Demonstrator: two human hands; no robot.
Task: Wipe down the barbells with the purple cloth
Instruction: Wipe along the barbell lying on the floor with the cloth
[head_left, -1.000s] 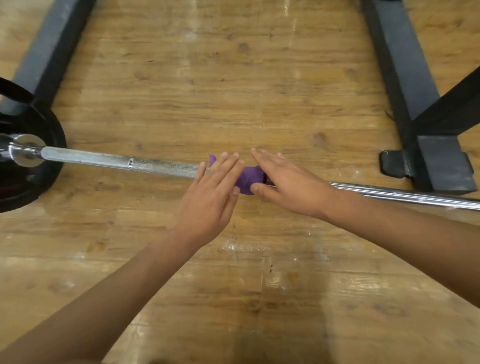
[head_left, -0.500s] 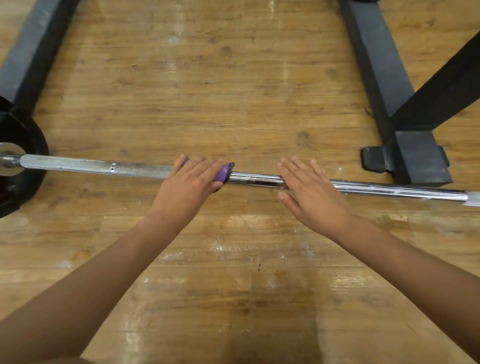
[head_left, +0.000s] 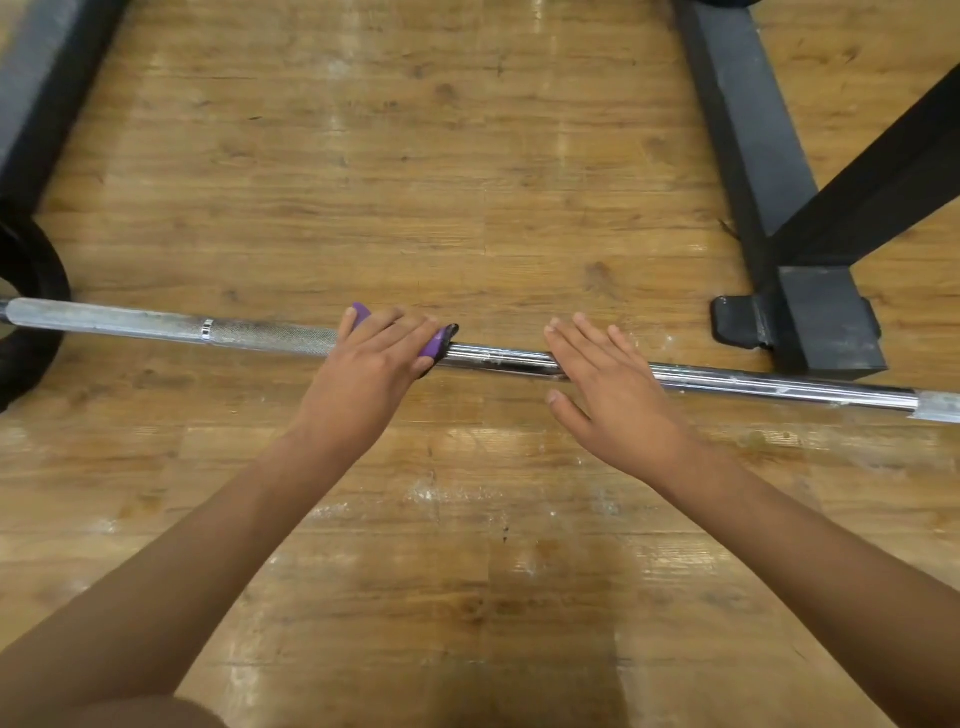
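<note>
A steel barbell (head_left: 753, 385) lies across the wooden floor from left to right, knurled on its left half and shiny on its right. My left hand (head_left: 371, 371) presses the purple cloth (head_left: 435, 344) around the bar near its middle; only the cloth's ends show past my fingers. Further right, my right hand (head_left: 610, 400) lies flat on the bar with its fingers spread, holding nothing.
A black weight plate (head_left: 26, 312) sits on the bar's left end. The black steel rack base (head_left: 810, 322) with a diagonal brace stands at the right behind the bar. Another dark rail (head_left: 36, 88) runs along the upper left.
The cloth passed from under both hands to my left hand alone. My right hand let go of it and slid right along the bar, and the hands are now apart.
</note>
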